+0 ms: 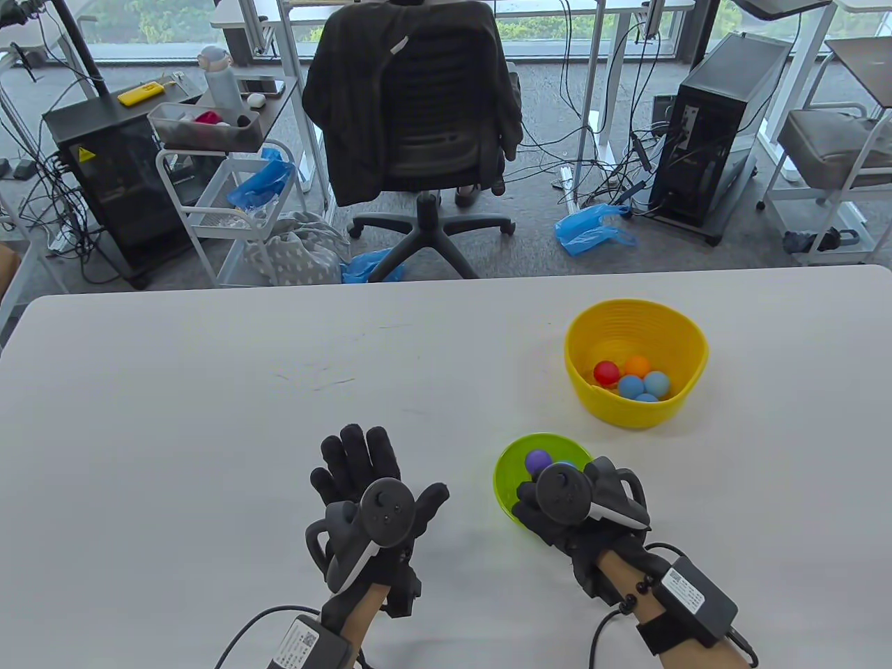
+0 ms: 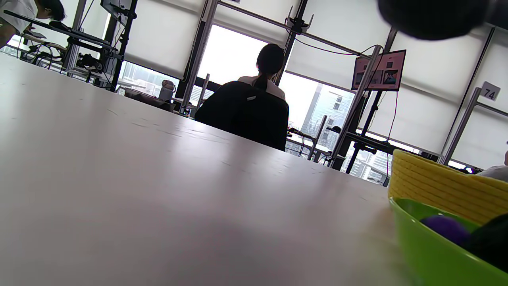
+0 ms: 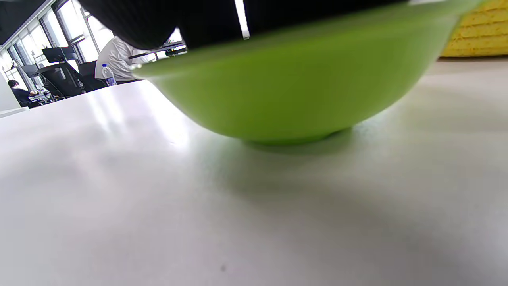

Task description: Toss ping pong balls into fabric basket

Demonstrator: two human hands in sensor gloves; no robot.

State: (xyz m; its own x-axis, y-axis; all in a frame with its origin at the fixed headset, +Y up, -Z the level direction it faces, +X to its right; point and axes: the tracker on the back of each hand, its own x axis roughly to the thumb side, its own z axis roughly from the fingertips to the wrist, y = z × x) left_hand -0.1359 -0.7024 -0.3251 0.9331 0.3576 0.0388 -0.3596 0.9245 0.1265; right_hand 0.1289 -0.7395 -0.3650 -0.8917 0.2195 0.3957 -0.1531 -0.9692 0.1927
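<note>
The yellow fabric basket (image 1: 686,348) stands right of centre on the white table and holds a red ball (image 1: 605,373), an orange ball (image 1: 637,366) and several blue balls (image 1: 655,382). A green bowl (image 1: 507,477) sits in front of it with a purple ball (image 1: 537,460) and a partly hidden blue ball. My right hand (image 1: 557,498) reaches into the bowl; the tracker hides its fingers. My left hand (image 1: 366,463) rests flat on the table left of the bowl, fingers spread, empty. The left wrist view shows the bowl (image 2: 424,254), the purple ball (image 2: 446,230) and the basket (image 2: 436,186).
The right wrist view is filled by the bowl's outer wall (image 3: 301,91), with the basket's edge (image 3: 476,35) behind it. Beyond the table's far edge stand an office chair (image 1: 418,118) with a dark jacket, a cart (image 1: 230,202) and a computer tower (image 1: 718,125).
</note>
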